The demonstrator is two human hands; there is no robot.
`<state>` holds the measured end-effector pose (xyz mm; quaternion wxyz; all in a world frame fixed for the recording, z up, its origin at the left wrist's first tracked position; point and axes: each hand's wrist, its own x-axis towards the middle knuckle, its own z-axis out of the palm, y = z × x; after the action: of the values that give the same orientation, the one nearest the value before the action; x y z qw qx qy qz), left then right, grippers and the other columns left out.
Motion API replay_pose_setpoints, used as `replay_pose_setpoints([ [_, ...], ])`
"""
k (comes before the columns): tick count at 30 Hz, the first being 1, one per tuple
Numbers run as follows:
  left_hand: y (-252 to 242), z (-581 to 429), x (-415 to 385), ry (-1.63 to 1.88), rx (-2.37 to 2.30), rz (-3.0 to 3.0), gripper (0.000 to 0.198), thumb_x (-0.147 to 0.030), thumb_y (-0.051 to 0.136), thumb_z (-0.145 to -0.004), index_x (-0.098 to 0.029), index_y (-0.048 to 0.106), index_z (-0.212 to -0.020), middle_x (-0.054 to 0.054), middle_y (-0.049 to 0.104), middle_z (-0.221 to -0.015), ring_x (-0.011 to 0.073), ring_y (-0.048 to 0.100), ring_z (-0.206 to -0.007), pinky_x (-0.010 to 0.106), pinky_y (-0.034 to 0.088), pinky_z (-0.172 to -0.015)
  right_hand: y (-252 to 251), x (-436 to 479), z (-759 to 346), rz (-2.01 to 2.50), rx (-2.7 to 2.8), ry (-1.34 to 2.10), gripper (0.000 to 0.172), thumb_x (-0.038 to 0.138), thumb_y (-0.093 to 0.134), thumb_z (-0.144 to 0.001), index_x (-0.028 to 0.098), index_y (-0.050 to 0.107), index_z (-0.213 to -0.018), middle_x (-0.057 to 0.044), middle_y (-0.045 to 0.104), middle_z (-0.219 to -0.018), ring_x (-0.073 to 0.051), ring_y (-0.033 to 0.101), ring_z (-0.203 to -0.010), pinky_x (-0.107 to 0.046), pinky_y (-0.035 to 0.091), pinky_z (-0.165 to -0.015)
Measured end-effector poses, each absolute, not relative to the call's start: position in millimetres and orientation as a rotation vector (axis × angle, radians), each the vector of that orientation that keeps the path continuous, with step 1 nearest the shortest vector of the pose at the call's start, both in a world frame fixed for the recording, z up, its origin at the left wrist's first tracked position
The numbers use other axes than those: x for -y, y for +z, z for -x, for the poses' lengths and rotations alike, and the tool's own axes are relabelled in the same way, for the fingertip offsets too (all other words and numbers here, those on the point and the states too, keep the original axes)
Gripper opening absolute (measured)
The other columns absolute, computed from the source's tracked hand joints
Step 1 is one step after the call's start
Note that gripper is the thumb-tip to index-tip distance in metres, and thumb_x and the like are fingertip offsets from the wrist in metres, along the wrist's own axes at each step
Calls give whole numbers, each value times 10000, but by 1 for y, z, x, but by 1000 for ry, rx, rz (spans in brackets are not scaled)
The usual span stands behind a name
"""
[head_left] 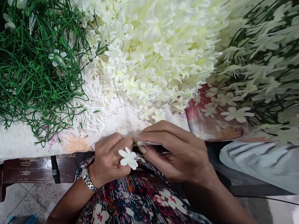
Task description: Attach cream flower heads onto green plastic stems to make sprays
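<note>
By the counter's edge, left hand clasps white flower, right hand pinches green tip; tugging may tear either.

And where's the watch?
In the head view, the watch is left of centre, around the left wrist, with the left hand and its white flower to the right.

The petal pile is the brightest patch, pale and nearly washed out, its upper part soft and low in detail. Left of it, the green stems sink into dark shadow. Right of it, the loose flowers look stretched and smeared. Below it, the hands are dimmer but fairly sharp, and a wristwatch glints.
</note>
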<state>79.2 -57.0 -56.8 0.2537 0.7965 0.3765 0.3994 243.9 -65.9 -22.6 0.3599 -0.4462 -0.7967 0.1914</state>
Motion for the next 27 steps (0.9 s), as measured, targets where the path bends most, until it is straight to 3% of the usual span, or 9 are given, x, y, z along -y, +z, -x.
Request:
replay_pose_setpoints([
  [5,-57,-81,57,1115,-1055,-2138,218,-102,446,-704,-157,554,-886,-10,476,-612,81,406,-510,204,342,-459,-32,70,-242,1152,1981,468,306,11,545,-655,167,514,-915,-27,588,-739,-104,542,-675,-236,477,-593],
  [12,-55,-83,56,1140,-1074,-2051,170,-109,413,-725,-153,550,-816,-5,471,-575,89,417,-504,207,338,-452,-38,70,-236,1166,1922,586,248,18,511,-683,163,502,-884,-31,568,-722,-102,538,-678,-236,471,-575],
  [27,-57,-84,54,1174,-1038,-1937,226,-6,409,-587,-145,530,-717,-28,400,-546,74,365,-482,207,298,-442,-36,62,-234,1110,1978,578,187,21,504,-713,130,514,-864,-32,575,-718,-90,523,-681,-222,451,-581],
])
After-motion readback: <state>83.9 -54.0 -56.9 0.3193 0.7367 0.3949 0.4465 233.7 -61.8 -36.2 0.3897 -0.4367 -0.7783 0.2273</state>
